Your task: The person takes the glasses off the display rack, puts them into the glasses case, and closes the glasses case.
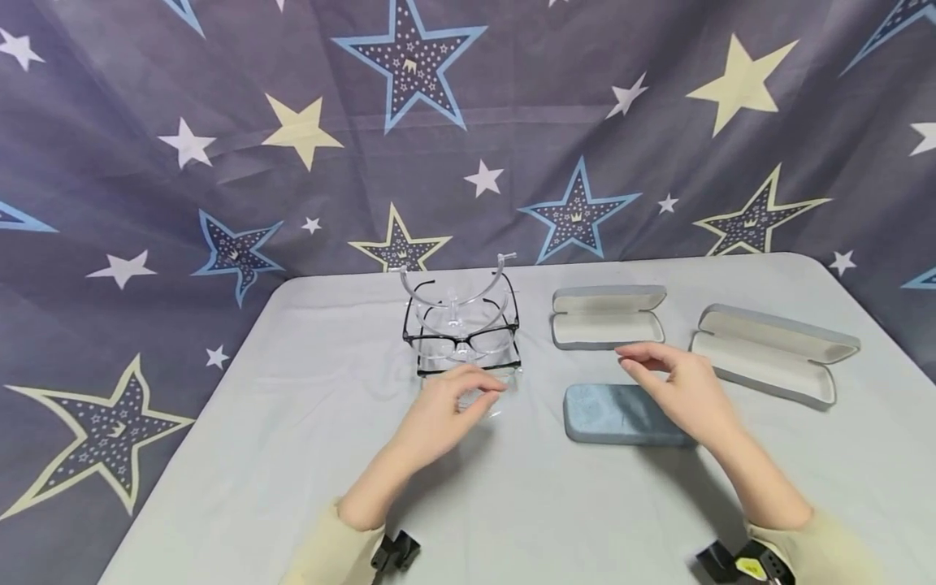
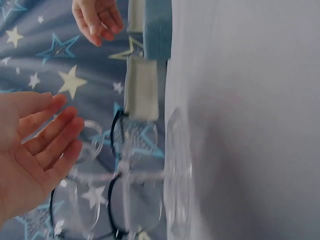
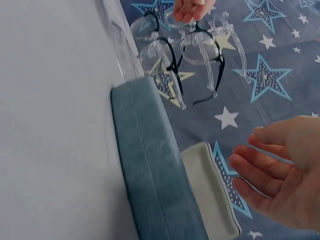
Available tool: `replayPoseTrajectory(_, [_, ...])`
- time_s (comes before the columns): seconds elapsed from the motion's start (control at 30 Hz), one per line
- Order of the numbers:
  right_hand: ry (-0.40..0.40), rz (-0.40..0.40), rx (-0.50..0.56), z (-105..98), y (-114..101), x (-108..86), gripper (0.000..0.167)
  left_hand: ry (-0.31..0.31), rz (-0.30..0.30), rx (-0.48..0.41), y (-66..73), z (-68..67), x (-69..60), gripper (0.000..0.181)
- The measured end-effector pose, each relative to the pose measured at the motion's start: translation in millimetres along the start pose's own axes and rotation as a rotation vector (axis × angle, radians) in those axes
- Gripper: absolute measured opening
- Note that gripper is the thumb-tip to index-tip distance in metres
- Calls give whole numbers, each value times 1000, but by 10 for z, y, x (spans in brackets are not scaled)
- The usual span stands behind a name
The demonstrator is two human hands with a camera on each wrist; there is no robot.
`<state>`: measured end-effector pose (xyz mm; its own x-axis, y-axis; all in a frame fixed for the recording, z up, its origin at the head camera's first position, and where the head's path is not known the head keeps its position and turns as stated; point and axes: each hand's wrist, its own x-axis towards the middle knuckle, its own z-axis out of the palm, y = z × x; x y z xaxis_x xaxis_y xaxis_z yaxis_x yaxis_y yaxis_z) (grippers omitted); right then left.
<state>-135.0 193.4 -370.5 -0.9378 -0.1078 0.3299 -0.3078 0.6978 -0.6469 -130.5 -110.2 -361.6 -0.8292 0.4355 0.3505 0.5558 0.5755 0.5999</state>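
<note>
My left hand [image 1: 448,413] hovers just in front of a clear plastic display stand [image 1: 453,307], with its fingers loosely bent and nothing between them. Two pairs of black-rimmed eyeglasses sit on the stand, the upper eyeglasses [image 1: 424,336] above the lower eyeglasses [image 1: 430,372]; the hand partly covers the stand's base in the head view. Over the right part of a closed blue glasses case [image 1: 603,414] hangs my right hand [image 1: 686,392], also holding nothing. In the right wrist view that hand [image 3: 285,170] appears apart from the blue case [image 3: 145,160].
Behind the blue case lies an open grey glasses case [image 1: 608,331] with a pale lining. Another open grey case [image 1: 768,372] lies at an angle farther right. A white cloth covers the table [image 1: 526,504], and a star-patterned curtain [image 1: 504,106] hangs behind it.
</note>
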Motion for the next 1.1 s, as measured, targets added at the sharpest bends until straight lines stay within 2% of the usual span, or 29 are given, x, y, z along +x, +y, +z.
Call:
replayPoseTrajectory(0.23, [7, -39, 18, 100, -102, 79, 19, 141, -8, 32, -78, -235, -121, 12])
replayPoseTrajectory(0.5, [-2, -26, 75, 229, -223, 156, 23, 389, -6, 40, -217, -422, -164, 12])
replayPoseTrajectory(0.63, [-22, -31, 105, 291, -295, 204, 26, 466, -20, 51, -283, -491, -165, 15])
replayPoseTrajectory(0.83, [-62, -39, 151, 373, -355, 275, 32, 511, -72, 75, -379, -561, -164, 21])
replayPoseTrajectory(0.97, [-78, -58, 156, 422, -398, 338, 37, 494, -136, 69, -433, -581, -166, 29])
replayPoseTrajectory(1.1, [-91, -93, 171, 466, -434, 412, 43, 452, -198, 39, -484, -583, -156, 40])
